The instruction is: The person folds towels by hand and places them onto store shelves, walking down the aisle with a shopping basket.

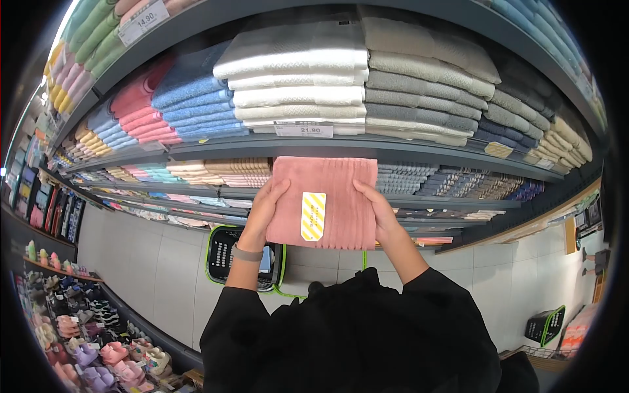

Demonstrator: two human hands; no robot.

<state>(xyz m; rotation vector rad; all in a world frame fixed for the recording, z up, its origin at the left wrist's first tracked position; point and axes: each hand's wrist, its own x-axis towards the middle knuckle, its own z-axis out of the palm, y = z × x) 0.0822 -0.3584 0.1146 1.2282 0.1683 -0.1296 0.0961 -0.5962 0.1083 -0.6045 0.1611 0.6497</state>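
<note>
A folded pink towel (347,203) is held up in front of the shelves, with a yellow-and-white striped tag (313,216) on its front. My left hand (262,206) grips its left edge, thumb on the front face and the other fingers mostly behind. On the opposite edge, my right hand (377,204) holds it the same way. Just above the towel runs a shelf edge with a price label (304,130) reading 21.90. White towels (298,65) and grey towels (426,85) are stacked on that shelf.
A black basket with a green rim (215,255) stands on the floor below my left hand. Another basket (545,325) is at the lower right. Blue towels (193,85) lie on the shelf at left. Shoes (114,354) fill a display at the lower left.
</note>
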